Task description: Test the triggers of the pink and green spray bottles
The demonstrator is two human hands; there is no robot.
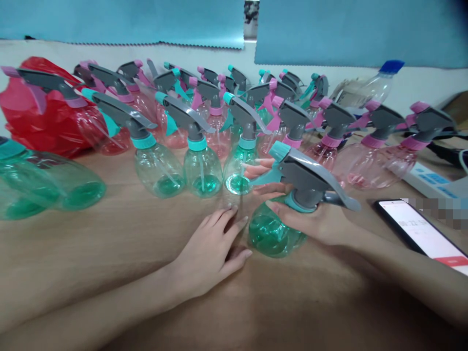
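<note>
My right hand (323, 222) is around the neck of a green spray bottle (274, 236) with a grey and turquoise trigger head. Its thumb lies on the near side, and the other fingers reach out behind the trigger. The bottle tilts slightly, and green shows low in its clear body. My left hand (210, 248) lies palm down on the wooden table (153, 258), fingers loosely apart, just left of that bottle and holding nothing. Behind my hands, three green spray bottles (203, 170) stand in a row.
Several pink spray bottles (387, 163) stand at the right and back. More green bottles (78, 180) are at the left edge, before a red plastic bag (40, 124). A lit phone (420, 229) lies at right near a white power strip (433, 180). A blue-capped bottle (378, 87) stands behind.
</note>
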